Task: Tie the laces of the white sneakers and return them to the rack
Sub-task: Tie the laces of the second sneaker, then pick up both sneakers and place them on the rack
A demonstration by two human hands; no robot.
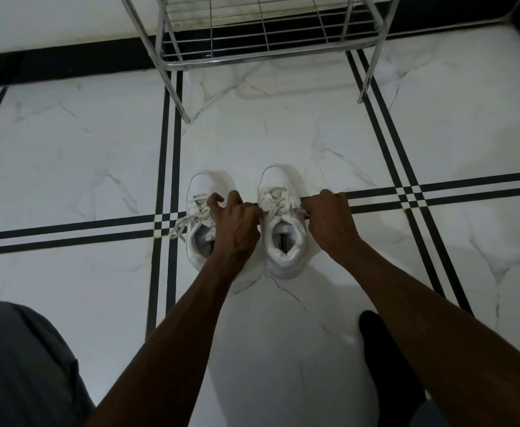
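Observation:
Two white sneakers stand side by side on the floor, toes pointing away from me. The left sneaker point(197, 192) has loose laces point(180, 226) trailing off its left side. The right sneaker point(283, 232) sits between my hands. My left hand point(237, 223) lies between the two shoes, its fingers pinching a lace end at the right sneaker's left side. My right hand point(329, 220) grips the other lace end at that shoe's right side. Both lace ends are pulled outward across the eyelets. The metal shoe rack point(268, 41) stands beyond the shoes with its lower wire shelf bare.
White marble floor tiles point(67, 149) with black double stripes surround the shoes. The rack's front legs point(180, 97) rest on the floor ahead. My grey-clad knee point(21, 365) is at the lower left, and a dark foot point(384, 359) at the lower right.

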